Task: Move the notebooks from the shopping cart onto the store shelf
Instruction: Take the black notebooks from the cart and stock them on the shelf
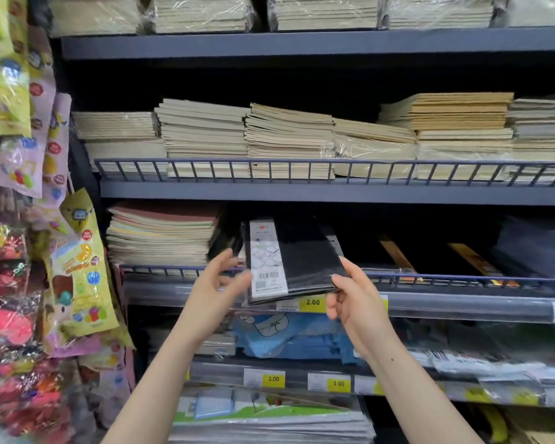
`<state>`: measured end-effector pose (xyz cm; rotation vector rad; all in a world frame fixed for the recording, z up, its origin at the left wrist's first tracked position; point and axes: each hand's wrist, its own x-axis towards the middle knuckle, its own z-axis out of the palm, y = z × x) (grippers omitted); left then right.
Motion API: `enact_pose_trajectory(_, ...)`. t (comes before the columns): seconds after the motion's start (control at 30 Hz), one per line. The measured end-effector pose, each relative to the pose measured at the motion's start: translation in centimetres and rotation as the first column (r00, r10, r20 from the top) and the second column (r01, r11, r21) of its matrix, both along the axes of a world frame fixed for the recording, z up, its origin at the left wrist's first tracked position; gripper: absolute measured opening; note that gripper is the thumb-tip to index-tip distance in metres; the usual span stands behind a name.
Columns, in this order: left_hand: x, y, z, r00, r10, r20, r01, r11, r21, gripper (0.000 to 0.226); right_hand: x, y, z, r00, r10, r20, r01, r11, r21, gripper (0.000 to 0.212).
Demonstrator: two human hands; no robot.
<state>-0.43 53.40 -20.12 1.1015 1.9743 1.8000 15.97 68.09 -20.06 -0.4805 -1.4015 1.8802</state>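
The right hand [354, 302] pinches the near right corner of a black notebook [293, 257] tilted over the shelf [462, 307] front edge, while the left hand [220, 277], fingers loosely spread, is at its left side.

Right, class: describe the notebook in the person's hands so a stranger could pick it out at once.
Find the shelf with the wire rail above the yellow 2.00 price tag. The black notebook tilts over that rail, gripped by the right hand, left hand beside it. Unlike the pastel stack to its left, it is black with a white barcoded strip.
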Motion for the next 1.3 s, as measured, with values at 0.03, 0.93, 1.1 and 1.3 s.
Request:
enact_pose_trajectory(0.03, 0.1, -0.6, -0.3, 0.998, -0.019, -0.062, 0.018, 1.0, -0.026, 0.083, -0.5, 0.0, 0.3, 1.0, -0.002, -0.008, 0.002, 1.0, -0.002, 0.046)
enact_pose_trajectory(0.93, -6.1, 1.8, 1.4, 0.979, 0.113, -0.172, -0.13, 0.987, -0.093, 0.045, -3.5, 2.8, 1.9, 0.834, -0.3, 0.463, 0.01, 0.847, 0.531, 0.06)
enact_pose_trajectory(1.1, -4.0, 0.0, 5.4, 0.986, 0.116, -0.123, -0.14, 0.968, -0.208, 0.019, -1.7, 2.0, 6.3, 0.716, -0.43, 0.55, -0.127, 0.694, 0.708, 0.025)
enact_pose_trajectory(1.3, 0.5, -6.1, 12.0, 0.985, 0.014, -0.17, -0.083, 0.909, -0.408, 0.012, 0.8, -1.7, 13.2, 0.533, -0.315, 0.785, -0.492, 0.64, 0.591, 0.014)
